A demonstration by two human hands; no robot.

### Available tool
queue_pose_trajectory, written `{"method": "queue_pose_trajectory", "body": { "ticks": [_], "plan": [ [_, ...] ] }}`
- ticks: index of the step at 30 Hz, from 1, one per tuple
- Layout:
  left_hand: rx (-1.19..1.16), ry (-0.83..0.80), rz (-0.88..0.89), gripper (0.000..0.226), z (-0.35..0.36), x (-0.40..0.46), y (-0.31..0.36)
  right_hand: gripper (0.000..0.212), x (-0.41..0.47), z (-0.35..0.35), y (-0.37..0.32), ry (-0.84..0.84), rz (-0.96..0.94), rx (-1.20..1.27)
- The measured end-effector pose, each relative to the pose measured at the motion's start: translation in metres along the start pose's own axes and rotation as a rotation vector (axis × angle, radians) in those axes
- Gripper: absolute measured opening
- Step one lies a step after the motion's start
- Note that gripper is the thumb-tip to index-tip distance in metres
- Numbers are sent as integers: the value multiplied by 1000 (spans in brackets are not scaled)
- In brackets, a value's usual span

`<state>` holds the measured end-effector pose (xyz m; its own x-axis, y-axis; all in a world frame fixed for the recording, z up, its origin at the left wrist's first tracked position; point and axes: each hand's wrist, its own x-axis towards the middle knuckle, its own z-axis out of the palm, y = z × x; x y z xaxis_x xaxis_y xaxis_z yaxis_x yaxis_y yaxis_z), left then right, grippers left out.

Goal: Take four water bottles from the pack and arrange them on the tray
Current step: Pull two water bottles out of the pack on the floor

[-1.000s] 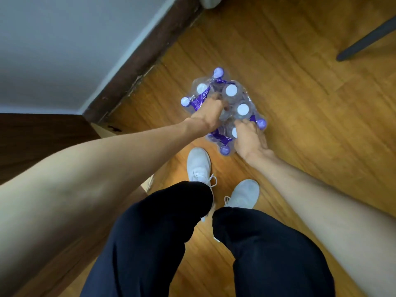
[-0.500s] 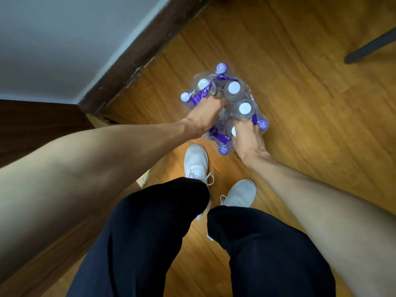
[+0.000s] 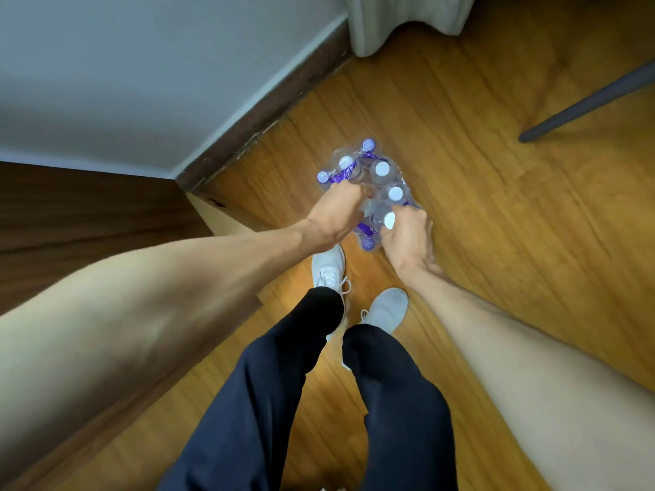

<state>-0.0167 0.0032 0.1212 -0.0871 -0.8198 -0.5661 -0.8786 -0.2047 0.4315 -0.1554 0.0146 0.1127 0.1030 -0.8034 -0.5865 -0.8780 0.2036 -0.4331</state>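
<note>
You are standing on a wooden floor (image 3: 496, 225) and looking straight down past your own legs. A shrink-wrapped pack of water bottles (image 3: 367, 191) sits on the floor just beyond your toes, near the corner where a grey wall (image 3: 141, 76) meets a dark baseboard (image 3: 262, 115). The bottles are clear, with purple labels and pale round caps seen from above; several caps show through the crinkled plastic wrap.

Both your bare arms reach down to the pack. Your left hand (image 3: 338, 216) is on the near left side of the pack, its fingers curled down into the wrap or among the bottles; they are hidden, so you cannot tell exactly what they hold. Your right hand (image 3: 407, 239) is on the near right side, closed around the top of one bottle (image 3: 384, 219) whose white cap shows just beside your thumb. That bottle stands among the others in the pack.

Below the hands you see your two white sneakers (image 3: 328, 265), side by side, and your dark trouser legs (image 3: 283, 384). A brown wooden surface (image 3: 88, 221) fills the left edge of the view. At the top, the hem of a pale curtain (image 3: 390, 26) hangs near the floor, and a dark slanted furniture leg (image 3: 584, 104) crosses the upper right.
</note>
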Motion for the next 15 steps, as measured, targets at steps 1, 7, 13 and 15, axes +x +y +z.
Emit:
{"method": "queue_pose_trajectory", "body": {
  "ticks": [1, 7, 13, 15],
  "plan": [
    [-7, 5, -17, 36, -14, -14, 9, 14, -12, -12, -9, 10, -4, 6],
    [-61, 23, -92, 33, -95, -110, 70, 30, -99, -92, -56, 79, -47, 51],
    [-136, 148, -165, 44, -160, -214, 124, 29, -203, -182, -101, 150, -175, 51],
    [-180, 223, -188, 40, -179, -252, 141, 28, -235, -209, -114, 146, -224, 33]
  ]
}}
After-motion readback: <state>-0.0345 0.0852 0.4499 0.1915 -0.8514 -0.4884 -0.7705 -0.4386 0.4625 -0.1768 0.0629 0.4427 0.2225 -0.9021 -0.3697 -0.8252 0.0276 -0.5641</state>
